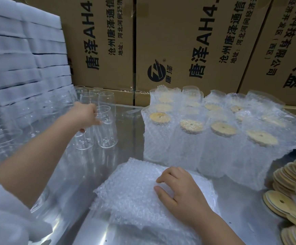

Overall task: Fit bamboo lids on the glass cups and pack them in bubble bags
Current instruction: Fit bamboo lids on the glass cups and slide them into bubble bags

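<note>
Clear glass cups stand in a group at the back left of the shiny metal table (126, 124). My left hand (84, 114) reaches out and grips the nearest glass cup (106, 128) by its upper side. In front of me lies a stack of flat bubble bags (134, 195); my right hand (179, 188) rests on it with fingers loosely curled on the top bag. Round bamboo lids (292, 175) with a centre hole lie in rows at the right edge. Several bagged cups with lids (219, 138) stand upright at the back right.
Large brown cardboard boxes (187, 45) with black print form a wall behind the table. White foam sheets (19, 55) are stacked high on the left. More glass cups (4, 144) stand along the left side by my left forearm.
</note>
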